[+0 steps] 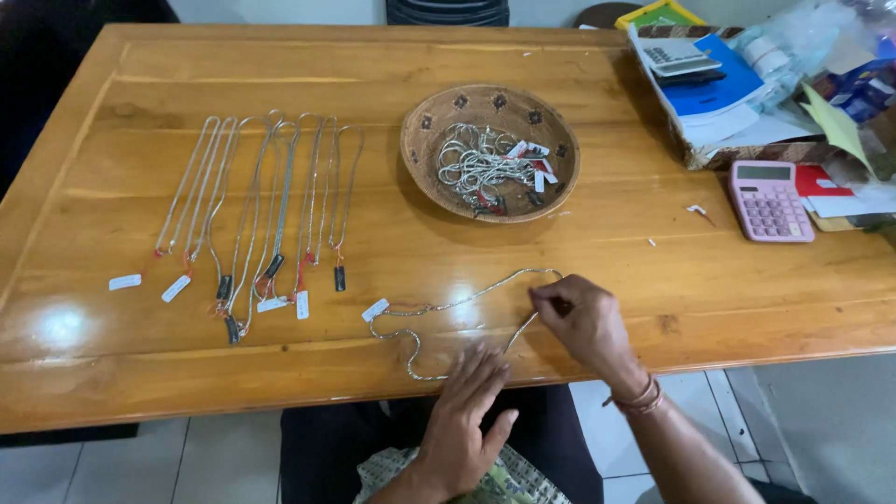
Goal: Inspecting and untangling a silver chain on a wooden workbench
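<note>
Left hand (469,411) flat, fingers spread, pressing silver chain (448,308) onto counter (597,271); right hand (583,317) fingers pinching chain, near side of woven basket (490,152).

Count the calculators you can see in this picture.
2. A pink calculator lies on the wooden table at the right; a grey calculator rests on the blue book behind it. The clutter may hide others.
</note>
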